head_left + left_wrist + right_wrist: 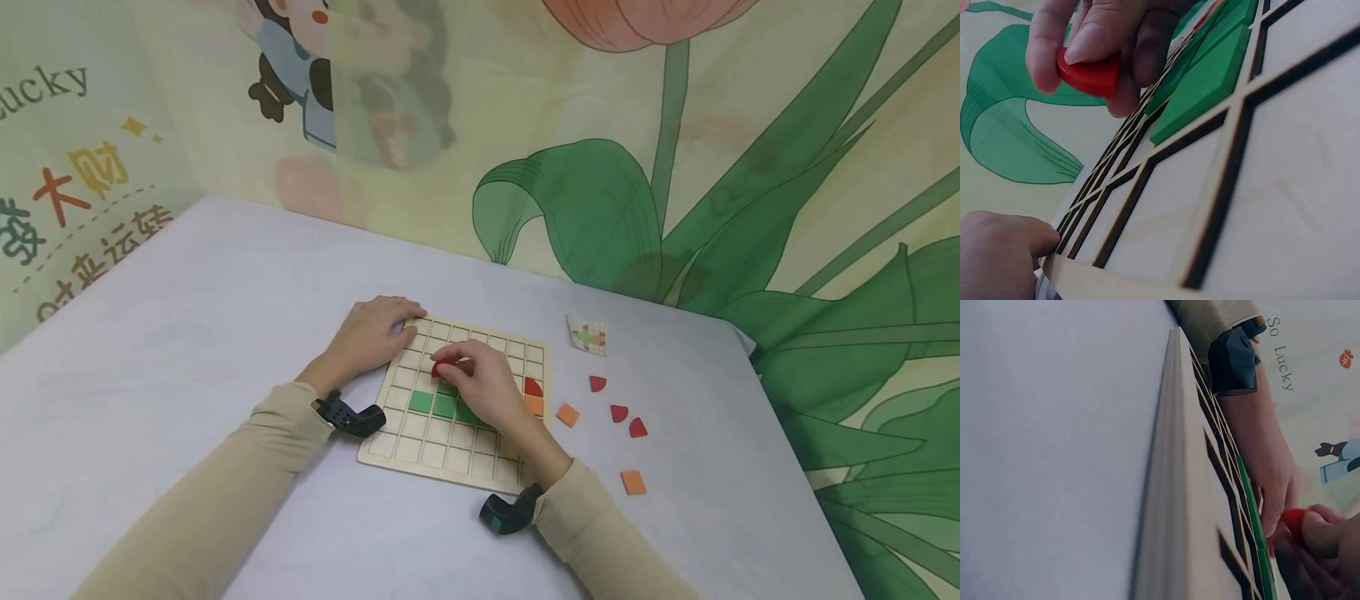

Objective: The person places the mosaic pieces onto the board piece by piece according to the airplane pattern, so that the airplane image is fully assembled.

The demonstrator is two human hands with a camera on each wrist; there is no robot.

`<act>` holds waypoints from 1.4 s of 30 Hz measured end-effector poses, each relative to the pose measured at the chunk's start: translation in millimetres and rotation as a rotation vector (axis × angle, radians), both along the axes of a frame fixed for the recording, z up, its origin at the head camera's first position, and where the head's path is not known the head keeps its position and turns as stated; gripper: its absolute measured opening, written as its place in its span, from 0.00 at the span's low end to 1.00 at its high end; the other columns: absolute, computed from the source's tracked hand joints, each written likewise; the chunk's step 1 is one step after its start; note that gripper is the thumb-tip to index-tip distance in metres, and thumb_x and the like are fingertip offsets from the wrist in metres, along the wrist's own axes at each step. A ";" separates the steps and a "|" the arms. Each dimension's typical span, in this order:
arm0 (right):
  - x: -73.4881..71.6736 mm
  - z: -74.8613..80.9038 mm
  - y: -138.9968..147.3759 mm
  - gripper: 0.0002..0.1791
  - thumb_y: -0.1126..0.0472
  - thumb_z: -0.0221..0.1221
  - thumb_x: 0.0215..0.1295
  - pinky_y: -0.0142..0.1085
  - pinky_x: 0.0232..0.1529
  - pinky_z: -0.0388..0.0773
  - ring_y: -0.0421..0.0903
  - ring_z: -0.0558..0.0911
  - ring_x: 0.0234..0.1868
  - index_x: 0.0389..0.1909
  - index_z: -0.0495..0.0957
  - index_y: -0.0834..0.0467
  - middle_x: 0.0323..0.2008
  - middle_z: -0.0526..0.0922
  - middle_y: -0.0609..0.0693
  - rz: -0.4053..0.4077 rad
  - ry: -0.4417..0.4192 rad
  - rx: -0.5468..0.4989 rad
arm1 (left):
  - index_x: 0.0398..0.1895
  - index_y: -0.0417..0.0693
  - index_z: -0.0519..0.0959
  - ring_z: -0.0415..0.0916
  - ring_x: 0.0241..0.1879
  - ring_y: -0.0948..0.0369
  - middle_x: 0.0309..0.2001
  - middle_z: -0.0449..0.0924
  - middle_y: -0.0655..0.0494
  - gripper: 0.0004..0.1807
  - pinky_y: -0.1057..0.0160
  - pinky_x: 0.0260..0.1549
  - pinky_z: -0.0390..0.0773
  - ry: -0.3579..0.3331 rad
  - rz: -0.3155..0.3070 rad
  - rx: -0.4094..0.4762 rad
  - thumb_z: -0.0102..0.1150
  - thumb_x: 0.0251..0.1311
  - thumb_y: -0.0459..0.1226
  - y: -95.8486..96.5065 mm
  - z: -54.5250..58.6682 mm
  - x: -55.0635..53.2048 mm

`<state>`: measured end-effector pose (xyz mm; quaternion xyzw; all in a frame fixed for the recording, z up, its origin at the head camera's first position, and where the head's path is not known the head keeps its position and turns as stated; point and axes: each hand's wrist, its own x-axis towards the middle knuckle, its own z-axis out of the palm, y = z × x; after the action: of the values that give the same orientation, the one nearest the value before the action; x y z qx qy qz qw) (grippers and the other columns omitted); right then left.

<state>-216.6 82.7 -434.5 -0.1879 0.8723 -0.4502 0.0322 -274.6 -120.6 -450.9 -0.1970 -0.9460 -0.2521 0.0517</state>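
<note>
My right hand (483,383) pinches a red quarter-circle piece (1091,78) between thumb and fingers, held over the upper left part of a wooden grid board (432,455). The left hand (370,335) rests at the board's far left corner, its fingers along the edge. Several green square tiles (444,407) lie in cells below the pinched piece, some partly hidden by the right hand. Toward the board's right side sits another red quarter-circle (532,387), with an orange square (533,406) just below it.
Right of the board lie three loose red quarter-circles (618,413) and two orange squares (633,482). A small pattern card (587,335) is farther back on the white-covered table (225,267). Printed cloth (420,192) hangs behind the table.
</note>
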 end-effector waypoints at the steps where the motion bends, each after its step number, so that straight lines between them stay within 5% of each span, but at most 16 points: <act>1: -0.1 -0.7 0.0 0.10 0.60 0.62 0.61 0.27 0.39 0.79 0.36 0.84 0.36 0.44 0.83 0.54 0.40 0.85 0.45 -0.017 0.014 0.015 | 0.59 0.52 0.76 0.64 0.66 0.49 0.63 0.72 0.51 0.20 0.41 0.63 0.60 -0.002 0.000 0.000 0.49 0.65 0.44 0.0 0.4 0.1; 9: 2.5 -3.6 -3.1 0.07 0.53 0.65 0.58 0.26 0.33 0.78 0.34 0.82 0.32 0.36 0.85 0.49 0.33 0.86 0.42 -0.112 0.056 0.108 | 0.59 0.52 0.76 0.64 0.66 0.49 0.63 0.72 0.51 0.20 0.40 0.62 0.61 -0.004 -0.002 0.000 0.49 0.65 0.44 0.4 2.5 0.5; 21: 0.4 -7.8 -10.2 0.08 0.52 0.63 0.60 0.31 0.40 0.74 0.37 0.78 0.37 0.37 0.86 0.48 0.34 0.84 0.41 -0.036 0.223 0.311 | 0.58 0.51 0.76 0.65 0.65 0.48 0.62 0.73 0.50 0.20 0.40 0.62 0.62 0.016 -0.003 0.003 0.50 0.65 0.43 0.2 4.4 0.0; 42: 3.1 -4.9 -12.0 0.10 0.49 0.63 0.59 0.35 0.50 0.77 0.39 0.81 0.45 0.38 0.86 0.47 0.37 0.86 0.40 -0.103 0.231 0.362 | 0.58 0.51 0.76 0.65 0.66 0.49 0.63 0.73 0.50 0.19 0.41 0.63 0.61 0.001 -0.002 0.000 0.50 0.65 0.42 1.5 5.9 1.0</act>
<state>-213.5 70.7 -439.5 -0.1845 0.9453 -0.2627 -0.0577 -273.6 -119.0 -445.0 -0.1983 -0.9458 -0.2519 0.0519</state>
